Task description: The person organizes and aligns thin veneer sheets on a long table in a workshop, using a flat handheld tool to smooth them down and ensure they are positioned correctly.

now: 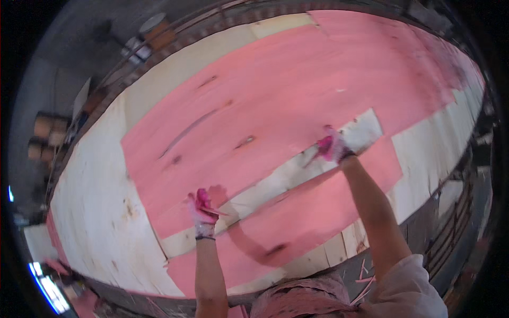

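Most pale sheeting (95,222) is covered by pink sheets (286,95), one pale strip (278,182) apparently left between them; whether anything is gripped by left hand (203,206) or right hand (332,147) cannot be told.

Strip (281,178) betw. lg rear sheet (275,106) & sm. front sheet (302,209); container (159,38) beyond, far L.

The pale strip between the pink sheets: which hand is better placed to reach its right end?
Probably the right hand: it appears over the pale strip, close to that end, while the left hand is near the strip's left part.
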`<state>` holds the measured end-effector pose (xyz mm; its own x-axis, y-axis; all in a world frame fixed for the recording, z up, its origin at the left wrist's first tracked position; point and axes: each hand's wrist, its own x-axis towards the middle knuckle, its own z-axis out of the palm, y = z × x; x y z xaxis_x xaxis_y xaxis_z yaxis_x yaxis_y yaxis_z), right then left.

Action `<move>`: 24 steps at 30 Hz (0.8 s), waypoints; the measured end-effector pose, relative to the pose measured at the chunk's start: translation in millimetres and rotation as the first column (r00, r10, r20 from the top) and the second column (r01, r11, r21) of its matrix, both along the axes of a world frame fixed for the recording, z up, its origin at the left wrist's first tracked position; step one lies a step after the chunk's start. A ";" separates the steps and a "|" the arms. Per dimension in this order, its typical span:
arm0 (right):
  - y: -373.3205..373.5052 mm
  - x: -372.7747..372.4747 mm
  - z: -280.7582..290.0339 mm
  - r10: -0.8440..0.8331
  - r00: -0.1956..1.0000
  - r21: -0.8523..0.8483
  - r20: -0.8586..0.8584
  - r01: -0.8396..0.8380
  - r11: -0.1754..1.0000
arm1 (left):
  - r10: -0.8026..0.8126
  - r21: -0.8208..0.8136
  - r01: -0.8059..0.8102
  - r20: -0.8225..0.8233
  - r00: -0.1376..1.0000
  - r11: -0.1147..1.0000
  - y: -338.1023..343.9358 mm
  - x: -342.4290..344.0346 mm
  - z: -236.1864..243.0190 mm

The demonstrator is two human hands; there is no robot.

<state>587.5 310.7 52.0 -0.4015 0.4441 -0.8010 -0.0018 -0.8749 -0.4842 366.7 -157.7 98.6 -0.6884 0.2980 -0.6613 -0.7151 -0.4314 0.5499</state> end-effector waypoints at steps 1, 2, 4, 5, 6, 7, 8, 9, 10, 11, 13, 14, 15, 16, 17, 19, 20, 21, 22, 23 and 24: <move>4.4 -0.2 -4.3 0.075 0.997 0.003 -0.002 -0.075 0.997 | -0.082 0.016 0.081 0.036 0.996 0.997 -7.2 -4.3 2.1; 8.3 -2.0 -6.0 0.108 0.992 -0.021 0.060 -0.106 0.994 | -0.152 0.064 0.150 0.019 0.988 0.987 -12.9 -4.3 2.9; 9.9 -10.8 -2.4 0.070 0.971 0.255 0.227 -0.129 0.958 | -0.437 -0.254 0.437 0.063 0.897 0.863 -22.3 7.2 1.8; 7.2 -20.8 2.6 0.032 0.981 0.345 0.190 -0.097 0.933 | -0.481 -0.264 0.488 0.094 0.871 0.832 -23.9 20.9 -0.9; 3.2 -30.1 11.5 -0.017 0.990 0.433 0.143 -0.047 0.900 | -0.516 -0.305 0.559 0.215 0.829 0.771 -24.6 33.0 -3.5; -2.1 -38.7 23.5 -0.076 0.993 0.511 0.090 0.019 0.859 | -0.416 -0.347 0.436 0.133 0.899 0.830 -25.2 39.0 -5.7; -7.3 -46.7 38.8 -0.069 0.997 0.514 0.024 0.047 0.856 | -0.332 -0.384 0.349 0.112 0.937 0.855 -24.1 45.8 -7.7; -11.2 -54.2 57.8 -0.067 0.997 0.514 -0.038 0.078 0.854 | -0.245 -0.417 0.280 0.136 0.960 0.865 -22.8 48.2 -9.0; -14.6 -60.0 79.6 -0.115 0.992 0.507 -0.051 0.125 0.853 | -0.176 -0.383 0.174 0.028 0.984 0.907 -20.3 48.6 -10.2; -18.9 -67.0 101.0 -0.066 0.996 0.608 -0.066 0.093 0.789 | -0.111 -0.342 0.096 -0.025 0.994 0.935 -19.1 46.2 -10.3; -29.5 -71.5 145.4 -0.021 0.973 0.686 -0.230 0.178 0.706 | 0.001 -0.242 -0.027 -0.108 0.994 0.970 -15.4 39.0 -11.5; -34.1 -69.3 166.8 -0.036 0.999 0.732 0.038 -0.003 0.681 | 0.059 -0.192 -0.087 -0.146 0.988 0.977 -13.6 34.5 -13.5; -46.1 -67.5 182.0 -0.015 0.996 0.791 -0.089 0.079 0.607 | 0.066 -0.194 -0.077 -0.064 0.996 0.978 -13.4 34.0 -16.6; -53.5 -63.0 195.1 -0.037 0.984 0.769 -0.172 0.157 0.619 | 0.116 -0.259 -0.097 0.056 0.992 0.961 -13.8 32.9 -21.6; -60.8 -59.7 201.9 -0.052 0.965 0.739 -0.258 0.232 0.633 | 0.124 -0.224 -0.108 0.057 0.991 0.968 -12.5 32.2 -30.8; -59.5 -58.9 202.2 -0.055 0.898 0.638 -0.437 0.353 0.684 | 0.226 -0.288 -0.175 0.154 0.962 0.941 -10.3 30.0 -55.5; -53.4 -62.1 195.1 -0.079 0.893 0.597 -0.442 0.359 0.718 | 0.186 -0.241 -0.142 0.171 0.967 0.960 -7.2 22.4 -71.1; -42.9 -69.8 181.2 -0.067 0.882 0.561 -0.467 0.354 0.749 | 0.146 -0.202 -0.106 0.196 0.970 0.974 -4.1 8.4 -88.4; -28.4 -78.4 164.8 -0.042 0.859 0.535 -0.510 0.355 0.767 | 0.084 -0.150 -0.057 0.180 0.980 0.987 -0.7 -8.5 -104.1; -10.1 -96.6 144.7 -0.109 0.892 0.472 -0.440 0.333 0.817 | 0.054 -0.152 -0.037 0.110 0.993 0.988 5.1 -28.6 -117.6; 2.1 -113.8 120.7 -0.145 0.909 0.483 -0.391 0.337 0.808 | 0.007 -0.151 -0.008 -0.004 1.000 0.988 10.7 -53.5 -127.6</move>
<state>473.7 312.8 172.7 -0.4122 0.8744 -0.2558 -0.4158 -0.4304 -0.8012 313.2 -147.0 -29.0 -0.6923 0.1895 -0.6963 -0.7104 -0.3488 0.6113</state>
